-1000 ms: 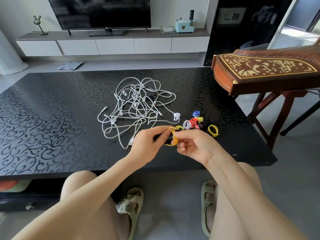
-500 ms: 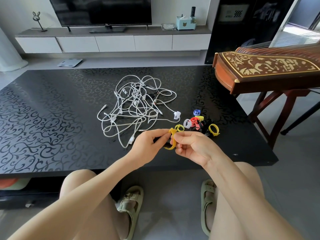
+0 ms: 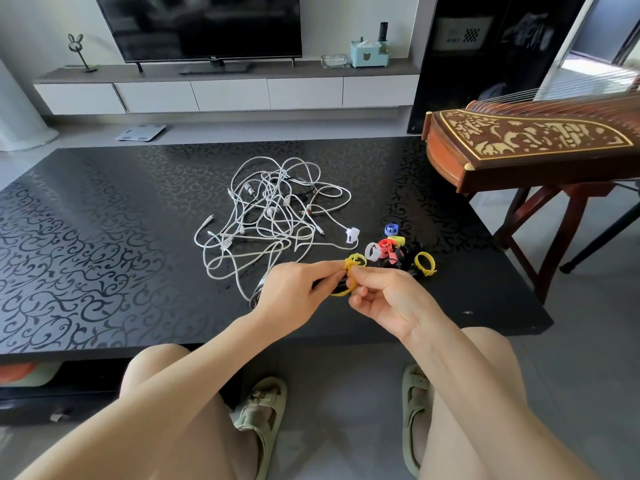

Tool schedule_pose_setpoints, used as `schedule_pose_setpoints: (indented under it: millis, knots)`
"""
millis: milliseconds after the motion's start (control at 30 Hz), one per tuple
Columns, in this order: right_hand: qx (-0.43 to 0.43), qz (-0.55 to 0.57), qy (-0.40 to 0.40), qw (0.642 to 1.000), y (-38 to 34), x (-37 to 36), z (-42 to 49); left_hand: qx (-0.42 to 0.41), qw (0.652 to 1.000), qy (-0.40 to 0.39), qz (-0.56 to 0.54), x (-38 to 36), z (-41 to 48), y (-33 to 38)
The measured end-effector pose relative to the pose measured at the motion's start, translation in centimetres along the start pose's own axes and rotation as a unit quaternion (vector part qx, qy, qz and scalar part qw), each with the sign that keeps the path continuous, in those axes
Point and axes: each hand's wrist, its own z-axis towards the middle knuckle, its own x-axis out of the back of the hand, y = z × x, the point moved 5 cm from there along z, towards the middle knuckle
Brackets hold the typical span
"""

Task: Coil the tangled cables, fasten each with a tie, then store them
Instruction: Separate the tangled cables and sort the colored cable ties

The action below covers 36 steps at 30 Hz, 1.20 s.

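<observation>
The black table [image 3: 104, 237] carries everything. In its middle lies the knot of cables [image 3: 263, 220], mostly white, with a dark strand or two through the far side. I cannot count them while they are knotted; I see several plug ends and one white adapter sticking out on the right. They look light, limp and smooth. I judge that pulling a loop would only tighten the knot, so I should take one by a plug end and feed it out.

Just right of the knot sits the pile of ties [image 3: 386, 244], all curled into rings: one blue, one red, one whitish, three yellow as far as I can tell, and some black ones that blend into the table, so I cannot give a full count.

Over the near edge, my left hand [image 3: 294, 292] and right hand [image 3: 391, 299] meet, each pinching one more yellow tie [image 3: 341, 292] between thumb and fingertips. It is a thin, soft strap, easy to bend, and best held near its ends to open it. No cable is coiled yet.
</observation>
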Motion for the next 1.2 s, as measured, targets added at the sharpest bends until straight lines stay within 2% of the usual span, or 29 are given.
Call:
schedule_pose_setpoints:
  millis: [133,267,333,433,533,667,767,800,833,867,900,933,967,1000,1067,1133,1200]
  knots:
    - [-0.005,0.038,-0.002,0.999,0.5,-0.1,-0.1,-0.02,0.999,0.002,0.025,0.1,-0.2,0.2]
    - [0.051,0.057,-0.004,0.997,0.4,0.0,-0.3,-0.036,0.999,0.005,0.033,0.5,-0.5,0.4]
    - [0.1,-0.027,-0.003,0.995,0.1,0.0,-0.6,-0.06,0.997,-0.004,0.048,0.8,-0.6,0.8]
    - [0.176,-0.19,-0.001,0.966,-0.7,-0.4,-1.0,-0.088,0.994,-0.018,0.069,1.3,-0.5,1.1]
    - [0.194,-0.223,-0.042,0.954,-1.4,-0.6,-1.3,-0.082,0.994,-0.041,0.06,1.8,-0.4,1.0]
    - [0.159,-0.209,-0.107,0.959,-2.1,-0.8,-1.7,-0.024,0.998,-0.063,0.009,2.0,-0.5,0.7]
    - [0.139,-0.255,-0.087,0.953,-2.4,-0.7,-1.6,-0.028,0.997,-0.075,0.0,2.0,-0.6,1.0]
    - [0.146,-0.304,-0.076,0.938,-2.5,-0.8,-1.6,-0.03,0.996,-0.086,0.003,1.8,-0.7,1.1]
    - [0.169,-0.375,-0.061,0.909,-2.8,-1.0,-1.8,-0.029,0.995,-0.1,0.009,1.6,-0.9,1.1]
    - [0.212,-0.463,-0.038,0.86,-3.3,-1.2,-2.0,-0.019,0.993,-0.119,0.016,1.4,-1.0,1.0]
    - [0.266,-0.546,-0.009,0.794,-3.8,-1.5,-2.3,-0.007,0.99,-0.14,0.02,1.1,-1.2,0.9]
    - [0.319,-0.601,0.019,0.732,-4.4,-1.9,-2.7,0.005,0.987,-0.157,0.02,0.8,-1.3,0.8]
    - [0.365,-0.623,0.038,0.691,-5.0,-2.4,-3.3,0.009,0.986,-0.166,0.019,0.7,-1.4,0.9]
    - [0.407,-0.619,0.045,0.67,-5.6,-2.8,-3.8,0.006,0.986,-0.167,0.023,0.7,-1.3,1.1]
    - [0.466,-0.597,0.043,0.651,-6.4,-3.7,-4.6,-0.01,0.986,-0.163,0.03,1.0,-1.0,1.7]
    - [0.495,-0.58,0.042,0.645,-7.1,-4.4,-5.0,-0.031,0.985,-0.168,0.031,1.4,-0.8,2.3]
    - [0.501,-0.562,0.053,0.655,-7.4,-4.8,-5.0,-0.043,0.981,-0.186,0.027,1.8,-0.6,2.6]
